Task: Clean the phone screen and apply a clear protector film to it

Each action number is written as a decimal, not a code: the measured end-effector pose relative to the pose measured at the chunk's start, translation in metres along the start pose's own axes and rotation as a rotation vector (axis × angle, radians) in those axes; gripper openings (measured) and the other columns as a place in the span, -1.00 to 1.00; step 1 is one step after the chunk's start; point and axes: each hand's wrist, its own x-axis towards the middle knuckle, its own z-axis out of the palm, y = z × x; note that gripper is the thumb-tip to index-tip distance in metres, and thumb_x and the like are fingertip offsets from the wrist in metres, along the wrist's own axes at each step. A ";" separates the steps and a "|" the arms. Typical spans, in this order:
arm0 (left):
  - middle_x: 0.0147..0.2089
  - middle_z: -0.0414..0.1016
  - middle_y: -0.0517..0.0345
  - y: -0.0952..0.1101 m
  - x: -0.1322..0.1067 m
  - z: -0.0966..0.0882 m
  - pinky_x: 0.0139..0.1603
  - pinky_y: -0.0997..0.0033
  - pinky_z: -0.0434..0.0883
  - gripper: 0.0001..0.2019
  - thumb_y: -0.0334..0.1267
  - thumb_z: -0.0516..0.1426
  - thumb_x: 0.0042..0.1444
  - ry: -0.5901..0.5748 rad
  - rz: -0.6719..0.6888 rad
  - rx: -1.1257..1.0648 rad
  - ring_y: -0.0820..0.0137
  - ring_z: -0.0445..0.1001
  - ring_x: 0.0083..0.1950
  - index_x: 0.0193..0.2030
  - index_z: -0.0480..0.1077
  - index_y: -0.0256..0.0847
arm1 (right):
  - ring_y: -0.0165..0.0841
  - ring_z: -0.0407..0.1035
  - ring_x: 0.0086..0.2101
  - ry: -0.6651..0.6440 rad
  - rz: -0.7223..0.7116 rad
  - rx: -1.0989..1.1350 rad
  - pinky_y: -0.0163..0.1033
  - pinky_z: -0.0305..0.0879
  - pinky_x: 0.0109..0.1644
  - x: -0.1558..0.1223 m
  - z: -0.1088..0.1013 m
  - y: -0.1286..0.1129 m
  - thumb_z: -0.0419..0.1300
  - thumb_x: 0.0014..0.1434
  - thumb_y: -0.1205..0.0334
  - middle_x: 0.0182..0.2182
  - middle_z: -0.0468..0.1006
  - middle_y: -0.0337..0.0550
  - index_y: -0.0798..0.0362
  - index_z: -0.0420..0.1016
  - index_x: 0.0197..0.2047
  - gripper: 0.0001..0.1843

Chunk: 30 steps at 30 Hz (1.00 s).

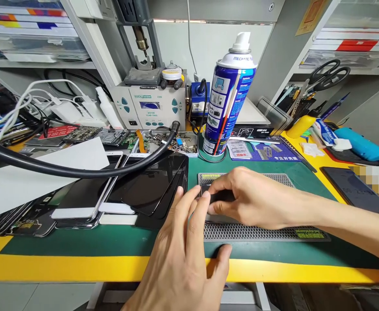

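Observation:
A dark phone lies flat on a grey perforated mat, mostly covered by my hands. My right hand reaches in from the right, with thumb and index finger bent together in a pinch at the phone's left end. What sits between those fingertips is hidden. My left hand comes up from the front edge with its fingers extended and thumb apart. Its fingertips rest at the left end of the phone, close to the right hand's fingertips.
Phones and black screen panels are stacked on the left, with a thick black hose crossing above them. A blue spray can stands behind the mat. Farther back is a rework station. Tools and a yellow bottle lie right.

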 end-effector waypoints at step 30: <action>0.55 0.15 -0.30 -0.003 0.001 0.002 0.34 -0.15 0.56 -0.34 -0.22 0.16 0.33 0.013 -0.005 -0.096 -0.05 0.22 0.55 0.50 0.08 -0.35 | -0.46 0.15 -0.51 0.024 0.023 0.035 -0.33 0.09 -0.46 0.000 -0.022 0.018 0.23 0.30 0.13 -0.49 0.42 -0.32 0.14 0.67 -0.19 -0.74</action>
